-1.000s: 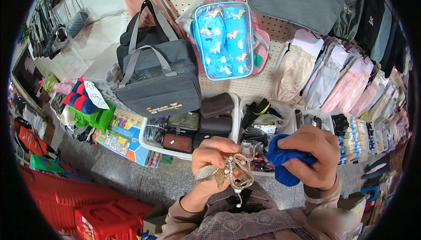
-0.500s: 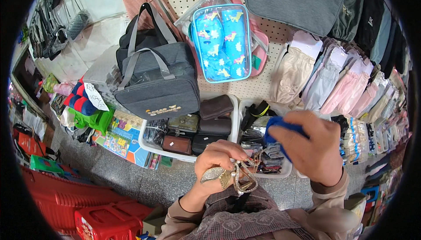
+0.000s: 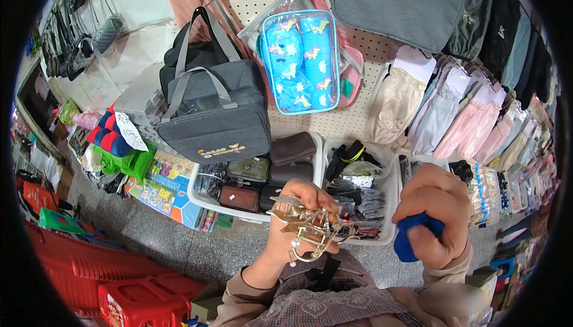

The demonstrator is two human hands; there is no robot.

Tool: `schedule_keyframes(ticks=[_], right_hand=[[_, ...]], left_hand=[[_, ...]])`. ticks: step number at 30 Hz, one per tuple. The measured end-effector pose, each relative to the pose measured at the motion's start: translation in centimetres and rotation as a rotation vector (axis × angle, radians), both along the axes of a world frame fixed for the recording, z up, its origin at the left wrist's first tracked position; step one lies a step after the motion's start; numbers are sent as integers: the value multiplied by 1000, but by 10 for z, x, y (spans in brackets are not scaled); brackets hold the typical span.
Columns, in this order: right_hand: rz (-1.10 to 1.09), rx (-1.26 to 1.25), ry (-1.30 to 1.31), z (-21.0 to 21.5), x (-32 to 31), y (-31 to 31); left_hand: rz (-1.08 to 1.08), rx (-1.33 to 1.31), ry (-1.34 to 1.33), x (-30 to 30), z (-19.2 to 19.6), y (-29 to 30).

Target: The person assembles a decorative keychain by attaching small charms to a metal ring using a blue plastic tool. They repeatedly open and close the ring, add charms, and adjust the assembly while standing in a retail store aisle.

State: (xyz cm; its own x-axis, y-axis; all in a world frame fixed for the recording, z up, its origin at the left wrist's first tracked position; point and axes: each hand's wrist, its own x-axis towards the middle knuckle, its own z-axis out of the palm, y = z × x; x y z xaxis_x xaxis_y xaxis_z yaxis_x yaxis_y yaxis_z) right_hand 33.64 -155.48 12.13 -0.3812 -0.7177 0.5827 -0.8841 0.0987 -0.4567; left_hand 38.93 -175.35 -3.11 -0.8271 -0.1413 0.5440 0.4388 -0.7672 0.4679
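Note:
My left hand (image 3: pixel 276 240) is closed around several gold hair claw clips (image 3: pixel 310 234), decorated with leaf shapes, pearls and sparkling stones. Their teeth and curved frames stick out past the fingers. To the right, my right hand (image 3: pixel 444 192) grips a crumpled dark blue cloth (image 3: pixel 410 244), its fingers curled over the top. The hands are apart, and the cloth does not touch the clips. Just beyond the left hand stands a white bin of zipped pouches and wallets (image 3: pixel 240 198). A second white bin (image 3: pixel 391 207) with packaged small goods lies between and behind the hands.
A grey handled bag (image 3: pixel 215 124) stands at the left behind the bins. A clear case with blue patterned contents (image 3: pixel 301 61) hangs on the pegboard (image 3: pixel 373 67). Packaged sleeves (image 3: pixel 465 115) hang at the right. Red plastic containers (image 3: pixel 143 294) sit lower left.
My right hand has moved down and right with the blue cloth, away from the clips. My left hand has turned and shifted slightly, showing the gold clips from another side.

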Motion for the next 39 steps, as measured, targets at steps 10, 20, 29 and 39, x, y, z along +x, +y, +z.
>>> schedule_keyframes(ticks=[10,20,29,39], right_hand=[[148,197,-406,-4,-10,-22],[240,228,-683,-9,-11,-25],[287,211,-705,-10,-12,-25],[286,149,-598,-17,-7,-26]], left_hand=[[-78,-118,-105,4,-4,0],[-194,-65,-192,11,-1,-4],[-232,-47,-326,21,14,-3],[-201,-88,-395,25,17,1]])
